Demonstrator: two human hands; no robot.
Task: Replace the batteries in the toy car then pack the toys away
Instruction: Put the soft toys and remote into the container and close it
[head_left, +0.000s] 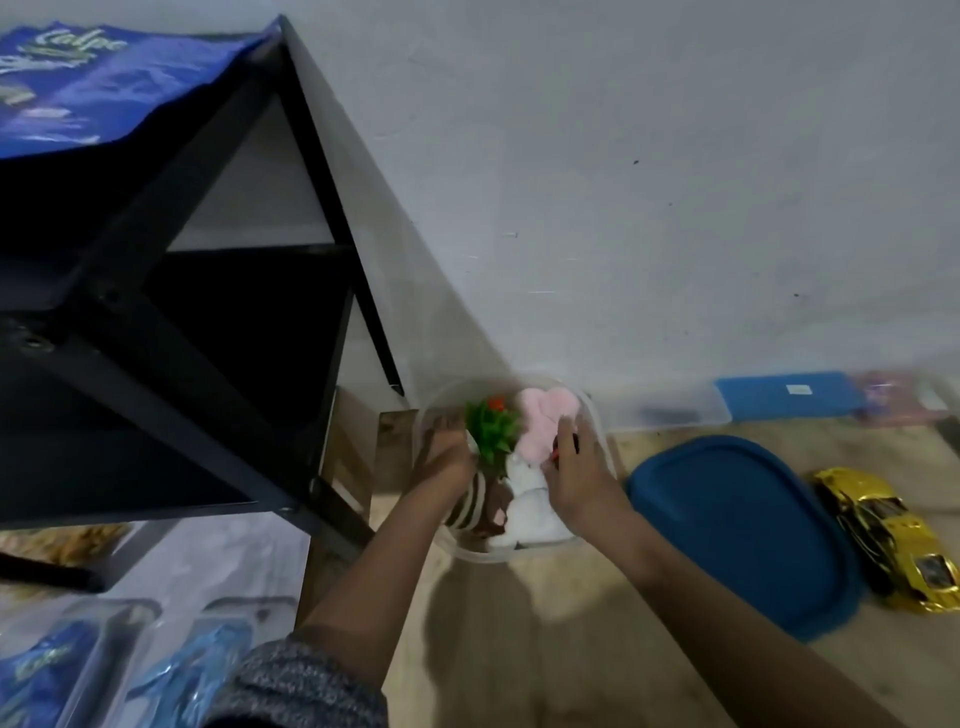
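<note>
A clear plastic tub (470, 553) stands on the floor by the wall, holding soft toys: a pink plush (545, 423), a white plush (530, 506), a brown striped plush (475, 512) and a green plastic plant (493, 428). My left hand (441, 454) rests inside the tub at its left side, fingers down among the toys. At the tub's right side my right hand (574, 460) holds a small red and black thing (566, 441) over the plush. The tub's blue lid (737, 535) lies to the right. A gold toy car (891, 535) sits beyond the lid.
A black metal shelf frame (208, 312) stands close on the left, a blue bag (78, 88) on top. Blue packets (104, 670) lie at the bottom left. Along the wall to the right are a clear box (670, 413) with a blue lid (789, 395) and a pink item (898, 397).
</note>
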